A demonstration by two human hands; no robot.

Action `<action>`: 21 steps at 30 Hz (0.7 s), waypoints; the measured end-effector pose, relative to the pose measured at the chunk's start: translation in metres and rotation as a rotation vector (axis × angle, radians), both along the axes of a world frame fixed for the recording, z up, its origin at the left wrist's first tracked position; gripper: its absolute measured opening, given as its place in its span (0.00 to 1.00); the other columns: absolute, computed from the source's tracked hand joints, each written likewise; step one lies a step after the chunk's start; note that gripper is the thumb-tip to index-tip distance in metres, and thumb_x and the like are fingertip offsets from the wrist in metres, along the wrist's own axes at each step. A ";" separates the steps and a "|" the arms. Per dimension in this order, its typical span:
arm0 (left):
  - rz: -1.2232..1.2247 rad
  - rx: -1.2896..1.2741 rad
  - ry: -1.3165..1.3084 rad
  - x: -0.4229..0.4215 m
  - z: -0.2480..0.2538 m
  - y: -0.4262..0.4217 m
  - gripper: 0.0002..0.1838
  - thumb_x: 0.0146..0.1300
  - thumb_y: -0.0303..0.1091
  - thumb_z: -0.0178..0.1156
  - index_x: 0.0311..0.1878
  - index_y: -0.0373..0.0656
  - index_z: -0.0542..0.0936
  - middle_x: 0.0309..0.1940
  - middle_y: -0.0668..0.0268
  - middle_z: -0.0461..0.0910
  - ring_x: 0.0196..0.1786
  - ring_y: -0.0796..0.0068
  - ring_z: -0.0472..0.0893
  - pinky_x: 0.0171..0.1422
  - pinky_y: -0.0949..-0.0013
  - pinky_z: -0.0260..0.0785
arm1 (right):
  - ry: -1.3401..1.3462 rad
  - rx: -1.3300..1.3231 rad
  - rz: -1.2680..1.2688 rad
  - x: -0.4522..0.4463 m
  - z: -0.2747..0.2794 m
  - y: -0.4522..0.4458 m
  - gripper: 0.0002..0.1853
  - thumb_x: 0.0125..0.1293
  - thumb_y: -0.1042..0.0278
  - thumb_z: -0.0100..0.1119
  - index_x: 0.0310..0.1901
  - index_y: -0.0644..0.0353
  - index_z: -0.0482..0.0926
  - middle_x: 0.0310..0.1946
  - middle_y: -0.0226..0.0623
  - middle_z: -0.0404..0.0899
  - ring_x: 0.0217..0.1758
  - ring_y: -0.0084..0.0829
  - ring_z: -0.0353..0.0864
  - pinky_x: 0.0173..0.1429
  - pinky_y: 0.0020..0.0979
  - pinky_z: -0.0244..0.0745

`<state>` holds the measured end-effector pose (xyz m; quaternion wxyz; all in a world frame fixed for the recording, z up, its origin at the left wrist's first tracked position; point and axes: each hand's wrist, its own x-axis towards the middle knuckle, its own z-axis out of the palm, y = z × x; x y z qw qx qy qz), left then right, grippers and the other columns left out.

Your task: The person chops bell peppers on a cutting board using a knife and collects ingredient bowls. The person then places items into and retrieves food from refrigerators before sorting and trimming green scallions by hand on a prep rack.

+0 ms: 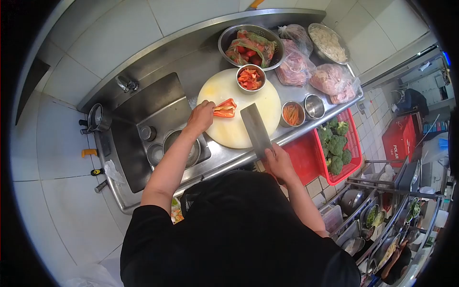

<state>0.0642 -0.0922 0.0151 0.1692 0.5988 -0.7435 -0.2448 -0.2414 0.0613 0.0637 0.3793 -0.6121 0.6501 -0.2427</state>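
My left hand (202,116) is closed on a piece of red bell pepper (225,108) over the left part of a round white cutting board (224,135). The pepper's pale inner side shows. In my right hand (278,162) is a cleaver (256,128), its broad blade reaching over the board's right front edge, apart from the pepper. A steel bowl of cut red pepper (250,78) stands at the back of the board. Just right of the board is a small steel bowl with orange strips (292,114), beside another small steel bowl (314,106).
A sink (138,115) with steel bowls lies left. Behind the board stands a colander (229,36) with bagged red vegetables. Bags of pale pink meat (294,67) and a bowl of whitish pieces (329,43) sit at right. A red basket (351,167) holds broccoli (336,146) below the counter.
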 end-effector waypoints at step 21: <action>-0.035 0.121 0.159 -0.018 -0.008 0.065 0.13 0.57 0.31 0.63 0.43 0.38 0.87 0.37 0.53 0.85 0.41 0.56 0.86 0.50 0.60 0.78 | 0.345 -0.025 0.128 0.013 0.010 0.008 0.10 0.75 0.61 0.51 0.43 0.60 0.71 0.32 0.56 0.81 0.40 0.60 0.81 0.43 0.58 0.72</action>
